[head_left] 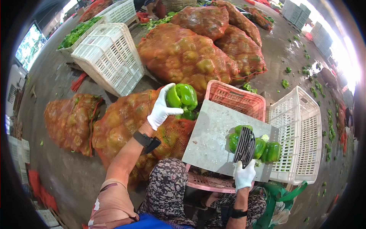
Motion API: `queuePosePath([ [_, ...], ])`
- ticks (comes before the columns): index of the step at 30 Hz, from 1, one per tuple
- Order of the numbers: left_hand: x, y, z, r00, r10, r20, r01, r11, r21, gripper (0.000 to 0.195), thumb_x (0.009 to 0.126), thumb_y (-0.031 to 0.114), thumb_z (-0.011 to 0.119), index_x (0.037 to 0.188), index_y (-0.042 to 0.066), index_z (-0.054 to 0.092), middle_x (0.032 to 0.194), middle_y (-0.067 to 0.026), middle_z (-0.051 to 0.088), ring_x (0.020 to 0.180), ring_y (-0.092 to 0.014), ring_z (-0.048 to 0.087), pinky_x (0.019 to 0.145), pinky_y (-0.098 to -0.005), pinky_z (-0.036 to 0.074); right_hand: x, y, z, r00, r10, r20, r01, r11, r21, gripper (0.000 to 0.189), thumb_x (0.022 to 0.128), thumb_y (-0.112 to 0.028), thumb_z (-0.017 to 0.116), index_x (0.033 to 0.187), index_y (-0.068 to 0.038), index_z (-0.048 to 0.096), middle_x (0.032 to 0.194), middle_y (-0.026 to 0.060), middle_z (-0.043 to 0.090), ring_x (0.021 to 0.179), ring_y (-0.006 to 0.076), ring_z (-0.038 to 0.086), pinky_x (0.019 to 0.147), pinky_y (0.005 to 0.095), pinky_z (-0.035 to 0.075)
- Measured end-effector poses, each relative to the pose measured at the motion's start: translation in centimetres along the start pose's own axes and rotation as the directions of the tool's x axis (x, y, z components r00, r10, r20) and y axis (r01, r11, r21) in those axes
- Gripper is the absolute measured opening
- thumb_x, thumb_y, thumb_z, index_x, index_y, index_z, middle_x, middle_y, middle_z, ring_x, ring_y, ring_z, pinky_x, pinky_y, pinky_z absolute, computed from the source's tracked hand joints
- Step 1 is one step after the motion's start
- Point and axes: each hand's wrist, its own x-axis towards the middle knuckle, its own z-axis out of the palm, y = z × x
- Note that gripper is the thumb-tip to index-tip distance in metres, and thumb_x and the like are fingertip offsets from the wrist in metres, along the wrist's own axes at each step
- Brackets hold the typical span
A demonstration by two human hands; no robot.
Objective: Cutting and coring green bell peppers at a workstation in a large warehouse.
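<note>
White-gloved, my left hand point(163, 110) grips a green bell pepper point(183, 96) above the opening of a red mesh sack point(128, 120); another green pepper lies just below it. My right hand point(244, 173), gloved too, holds a knife with a broad, dark striped blade point(245, 146), pointing away from me. The blade covers part of a group of green bell peppers point(271, 151) on a grey metal board point(213, 133). A pale pepper piece point(265, 138) lies beside them. The board rests across a red plastic crate point(236, 98).
White plastic crates stand at the right point(296, 137) and upper left point(110, 57). Full mesh sacks point(186, 54) lie beyond the board, and another point(70, 123) at the left. A green bag point(271, 200) is at lower right. Loose peppers point(285, 83) dot the floor.
</note>
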Motion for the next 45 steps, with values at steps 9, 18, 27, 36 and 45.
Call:
queuePosePath([
  [9,-0.5,-1.8,11.0,0.857,-0.187,0.481,0.221,0.975,-0.015,0.093,0.062,0.007,0.087,0.140,0.007,0.037,0.133,-0.0067,0.047,0.126,-0.019,0.044,0.109,-0.0336,0.035,-0.8,-3.2,-1.7,0.986,0.133,0.099,-0.151,0.966,0.211,0.048,0.086,-0.019,0.067,0.123,0.005,0.048,0.090,0.0252,0.068,0.079,0.0408,0.068,0.071,0.0437,0.053],
  [18,-1.7,-4.9,13.6,0.799,-0.349,0.490,0.251,0.933,0.257,0.084,0.064,0.009,0.088,0.135,0.003,0.044,0.122,-0.0110,0.059,0.112,-0.019,0.056,0.100,-0.0320,0.044,-1.9,-4.9,-2.7,0.988,-0.097,-0.121,0.120,0.974,0.191,0.030,0.086,-0.013,0.068,0.106,0.000,0.049,0.080,0.0162,0.068,0.066,0.0287,0.068,0.064,0.0384,0.053],
  [27,-1.4,-2.6,13.2,0.830,-0.343,0.441,0.056,0.836,0.545,0.078,0.060,0.017,0.088,0.128,0.001,0.052,0.113,-0.0139,0.064,0.105,-0.022,0.061,0.096,-0.0313,0.047,-2.3,-7.6,-2.5,0.973,-0.229,0.007,0.225,0.961,0.159,0.032,0.085,-0.014,0.067,0.113,-0.005,0.053,0.089,0.0199,0.068,0.078,0.0399,0.066,0.069,0.0454,0.053],
  [36,-0.4,-4.0,12.7,0.832,-0.320,0.452,0.227,0.942,0.249,0.078,0.068,0.015,0.087,0.134,-0.001,0.048,0.115,-0.0130,0.064,0.099,-0.019,0.063,0.086,-0.0309,0.051,-0.2,-8.3,-0.7,0.987,-0.162,-0.003,0.162,0.986,-0.028,0.029,0.087,-0.018,0.065,0.106,-0.004,0.048,0.084,0.0210,0.066,0.076,0.0423,0.065,0.068,0.0474,0.052],
  [45,-1.7,-11.0,-1.7,0.914,-0.207,0.349,-0.294,0.256,0.921,0.023,0.086,0.023,0.061,0.102,0.009,0.069,0.086,-0.0195,0.067,0.079,-0.036,0.066,0.074,-0.0433,0.053,-0.8,-8.3,-1.1,0.995,-0.094,0.022,0.094,0.995,-0.014,0.047,0.086,-0.021,0.069,0.121,0.003,0.048,0.097,0.0300,0.064,0.092,0.0479,0.062,0.078,0.0479,0.050],
])
